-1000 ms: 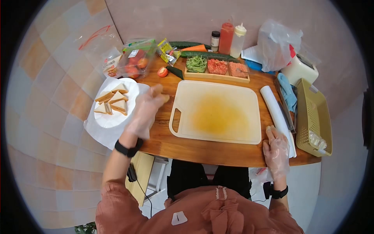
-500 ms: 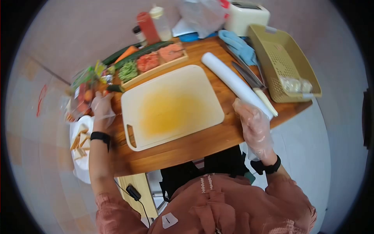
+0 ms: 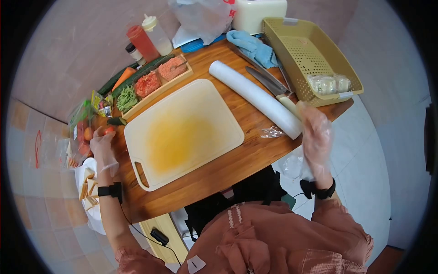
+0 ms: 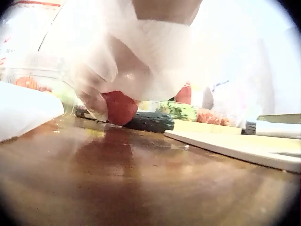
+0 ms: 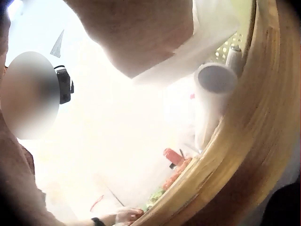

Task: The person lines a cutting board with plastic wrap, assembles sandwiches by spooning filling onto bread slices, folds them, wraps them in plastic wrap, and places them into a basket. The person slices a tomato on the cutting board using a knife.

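Observation:
My left hand point(image 3: 101, 145), in a clear plastic glove, holds a tomato half point(image 3: 109, 130) left of the cutting board point(image 3: 219, 105). In the left wrist view the fingers curl against the red tomato, low over the wooden table. A cut cucumber piece point(image 3: 117, 121) lies just behind it. My gloved right hand point(image 3: 316, 137) hovers at the table's right front edge with loosely bent fingers, its fingertips near the white handle of a knife point(image 3: 267, 82). Beside that knife lies a white roll point(image 3: 255, 98). The board bears a yellow-orange stain.
Sandwich triangles point(image 3: 90, 188) sit on a white plate at left, near bagged tomatoes point(image 3: 82, 137). A wooden tray point(image 3: 155, 89) holds shredded greens and chopped red and pink fillings. Sauce bottles point(image 3: 142, 43) stand behind. A basket point(image 3: 351, 75) with wrapped items and a blue cloth point(image 3: 255, 48) are at right.
The head view has turned right. My left hand has moved from beside the plate back to the tomato half and taken hold of it. My right hand has lifted off the roll's near end.

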`<action>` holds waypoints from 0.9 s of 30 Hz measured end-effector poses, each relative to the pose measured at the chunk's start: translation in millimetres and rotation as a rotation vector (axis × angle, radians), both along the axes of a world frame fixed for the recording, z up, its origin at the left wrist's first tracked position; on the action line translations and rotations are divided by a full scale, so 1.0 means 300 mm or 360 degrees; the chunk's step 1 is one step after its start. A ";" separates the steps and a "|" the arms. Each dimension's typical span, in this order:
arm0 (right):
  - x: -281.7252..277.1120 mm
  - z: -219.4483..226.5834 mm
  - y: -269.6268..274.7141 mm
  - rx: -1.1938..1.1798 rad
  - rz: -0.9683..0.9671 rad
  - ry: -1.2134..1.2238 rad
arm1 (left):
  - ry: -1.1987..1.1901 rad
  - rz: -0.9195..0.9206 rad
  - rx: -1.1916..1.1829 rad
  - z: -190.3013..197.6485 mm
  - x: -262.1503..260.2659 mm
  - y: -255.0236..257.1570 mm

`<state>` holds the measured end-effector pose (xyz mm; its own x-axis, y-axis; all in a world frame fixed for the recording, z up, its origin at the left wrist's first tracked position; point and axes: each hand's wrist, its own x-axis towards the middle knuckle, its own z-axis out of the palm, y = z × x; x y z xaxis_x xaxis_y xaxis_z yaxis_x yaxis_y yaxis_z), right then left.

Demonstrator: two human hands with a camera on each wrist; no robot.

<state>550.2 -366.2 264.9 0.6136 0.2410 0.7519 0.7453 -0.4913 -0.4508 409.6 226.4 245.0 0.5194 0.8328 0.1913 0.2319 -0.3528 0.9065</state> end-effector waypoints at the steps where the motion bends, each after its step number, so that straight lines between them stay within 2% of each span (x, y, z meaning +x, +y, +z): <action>1: 0.018 -0.003 -0.010 -0.0173 -0.0130 0.0074 | -0.0029 -0.0121 -0.0109 -0.001 -0.019 -0.035; 2: 0.041 -0.008 -0.012 -0.0344 -0.0227 0.0140 | -0.0060 -0.0157 -0.0197 -0.006 -0.015 -0.063; 3: 0.053 -0.007 -0.010 -0.0422 -0.0228 0.0098 | 0.0126 -0.0136 -0.0064 0.022 -0.018 -0.119; 4: 0.076 -0.023 -0.013 -0.0354 -0.0199 0.0281 | 0.0320 -0.0097 0.0064 0.061 -0.023 -0.145; 5: 0.096 -0.020 -0.007 -0.0338 -0.0156 0.0195 | 0.0356 -0.0084 0.0428 0.010 -0.025 -0.082; 6: 0.116 -0.017 -0.007 -0.0325 -0.0136 0.0108 | 0.0328 -0.0069 0.0448 -0.010 -0.020 -0.068; 7: 0.138 -0.031 -0.028 -0.0298 -0.0115 0.0284 | 0.0386 -0.0008 0.0461 -0.014 -0.010 -0.069; 8: 0.150 -0.036 -0.042 -0.0281 -0.0117 0.0459 | 0.0380 0.0046 0.0200 0.007 -0.001 -0.101; 9: 0.129 0.019 -0.024 -0.0490 -0.0161 0.0573 | 0.0404 0.0073 0.0160 0.005 0.004 -0.100; 10: 0.126 0.040 -0.016 -0.0491 -0.0150 0.0554 | 0.0425 0.0087 0.0123 0.008 0.013 -0.099; 11: 0.124 0.057 -0.011 -0.0575 -0.0202 0.0684 | 0.0406 0.0092 0.0124 -0.001 0.017 -0.088; 12: 0.129 0.072 -0.008 -0.0656 -0.0257 0.0812 | 0.0530 0.0116 0.0287 -0.010 0.023 -0.079; 13: 0.138 0.086 -0.006 -0.0650 -0.0258 0.0792 | 0.0655 0.0142 0.0451 -0.016 0.029 -0.068; 15: 0.158 0.108 -0.006 -0.0778 -0.0078 0.0860 | 0.0652 0.0147 0.0459 0.011 0.024 -0.096; 17: 0.182 0.103 -0.011 -0.0857 -0.0110 0.0833 | 0.0649 0.0148 0.0467 0.031 0.016 -0.120; 19: 0.217 0.089 -0.020 -0.0936 -0.0145 0.0802 | 0.0604 0.0154 0.0184 0.045 0.012 -0.137; 20: 0.235 0.078 -0.028 -0.1037 -0.0153 0.0800 | 0.0586 0.0156 0.0187 0.078 0.002 -0.183; 22: 0.242 0.084 -0.029 -0.1138 -0.0160 0.0791 | 0.0205 -0.0063 -0.0065 0.155 -0.033 -0.302; 23: 0.237 0.095 -0.025 -0.1149 -0.0150 0.0799 | 0.0100 -0.0193 -0.0189 0.140 -0.050 -0.311; 24: 0.232 0.105 -0.020 -0.1162 -0.0136 0.0807 | 0.0096 -0.0183 -0.0193 0.125 -0.065 -0.323; 27: 0.221 0.130 -0.001 -0.1239 -0.0170 0.0840 | 0.0348 -0.0302 0.0225 0.067 -0.081 -0.360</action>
<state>616.3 -366.5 304.1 0.8765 0.4809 0.0222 0.4722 -0.8499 -0.2338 385.3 118.4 265.0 0.7045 0.6903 0.1649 0.3337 -0.5273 0.7814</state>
